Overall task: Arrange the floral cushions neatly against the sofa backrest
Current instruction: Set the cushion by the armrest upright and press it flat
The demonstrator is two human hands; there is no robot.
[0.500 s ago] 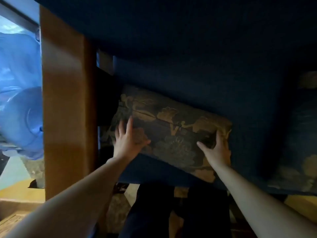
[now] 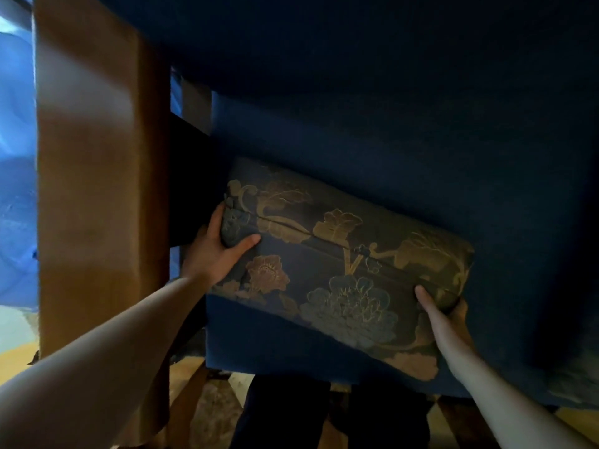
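Dim room, dark blue upholstered sofa (image 2: pixel 405 163) with a broad brown wooden armrest (image 2: pixel 97 163) at its left end.

Both hands grip a dark rectangular floral cushion (image 2: pixel 343 270) with gold blooms, lying tilted on the seat against the backrest: left hand (image 2: pixel 217 251) clamps its left end, right hand (image 2: pixel 444 322) clasps its lower right corner.

dim room; a wooden armrest (image 2: pixel 97 176) stands left, blue daylight beyond, wood floor (image 2: pixel 19 358) below.
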